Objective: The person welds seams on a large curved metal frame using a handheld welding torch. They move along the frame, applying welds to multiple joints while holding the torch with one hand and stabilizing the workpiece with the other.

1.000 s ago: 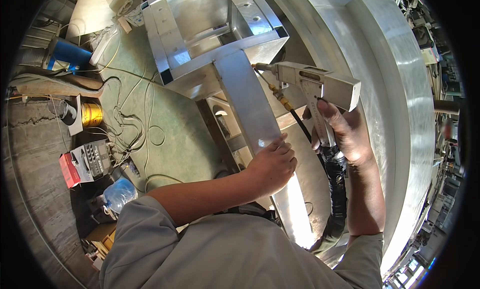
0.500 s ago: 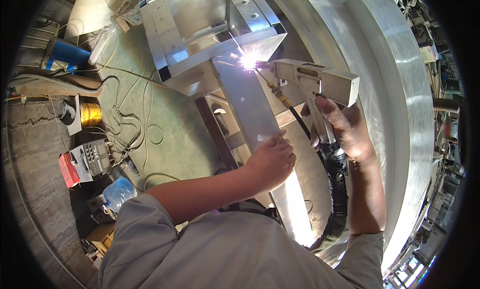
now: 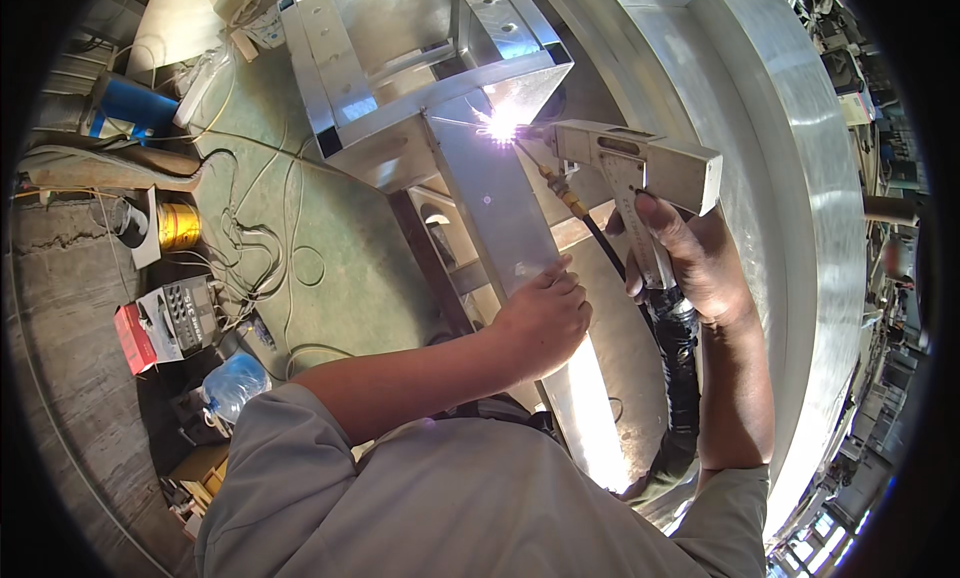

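Observation:
My right hand (image 3: 702,263) is wrapped round the handle of a pale boxy welding gun (image 3: 685,173). The gun's tip meets the metal in a glaring violet-white arc (image 3: 504,126) with short sparks. A thin feed tube with a brass fitting (image 3: 560,190) runs under the nozzle to the same spot. The arc burns where a long silver metal beam (image 3: 490,208) joins a boxy metal frame (image 3: 385,148). Lower down the beam, my left hand (image 3: 548,318) is closed over it with curled fingers. Glare hides the joint itself.
A black-wrapped cable (image 3: 680,378) hangs from the gun beside my right forearm. Large curved metal panels (image 3: 790,178) stand at the right. Loose cables (image 3: 265,238), a yellow wire spool (image 3: 180,227), a cardboard box (image 3: 178,321) and a blue-tinted plastic bottle (image 3: 236,386) lie at the left.
The gun and its arc have shifted very slightly to the right along the joint. My left hand stays in place on the beam.

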The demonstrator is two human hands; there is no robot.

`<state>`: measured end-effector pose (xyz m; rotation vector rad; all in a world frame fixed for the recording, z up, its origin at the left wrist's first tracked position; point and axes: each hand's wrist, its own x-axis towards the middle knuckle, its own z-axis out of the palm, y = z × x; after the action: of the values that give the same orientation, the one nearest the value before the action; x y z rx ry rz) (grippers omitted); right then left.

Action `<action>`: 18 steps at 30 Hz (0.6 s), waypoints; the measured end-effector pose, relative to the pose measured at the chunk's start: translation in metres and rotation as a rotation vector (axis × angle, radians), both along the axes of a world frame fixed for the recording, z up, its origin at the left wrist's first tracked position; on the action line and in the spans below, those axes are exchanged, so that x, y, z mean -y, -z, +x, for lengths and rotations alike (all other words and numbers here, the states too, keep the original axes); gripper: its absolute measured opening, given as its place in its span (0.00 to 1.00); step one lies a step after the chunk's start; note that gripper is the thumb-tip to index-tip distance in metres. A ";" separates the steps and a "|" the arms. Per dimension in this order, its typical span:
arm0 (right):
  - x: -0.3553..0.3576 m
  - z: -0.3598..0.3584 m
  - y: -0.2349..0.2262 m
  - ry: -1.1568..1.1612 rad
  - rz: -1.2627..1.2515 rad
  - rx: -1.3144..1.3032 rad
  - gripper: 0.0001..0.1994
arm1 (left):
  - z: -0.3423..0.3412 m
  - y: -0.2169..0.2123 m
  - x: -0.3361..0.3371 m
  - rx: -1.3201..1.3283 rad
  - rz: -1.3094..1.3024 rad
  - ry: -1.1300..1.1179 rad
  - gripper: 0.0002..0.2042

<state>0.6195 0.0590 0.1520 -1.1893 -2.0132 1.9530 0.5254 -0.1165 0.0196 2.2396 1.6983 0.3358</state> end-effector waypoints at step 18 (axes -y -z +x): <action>0.009 0.003 -0.011 0.024 0.039 0.002 0.28 | 0.003 -0.003 -0.002 0.038 -0.032 0.010 0.13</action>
<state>0.6227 0.0504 0.1631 -1.2012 -2.0190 1.8936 0.5282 -0.1145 0.0231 2.2038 1.6617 0.3439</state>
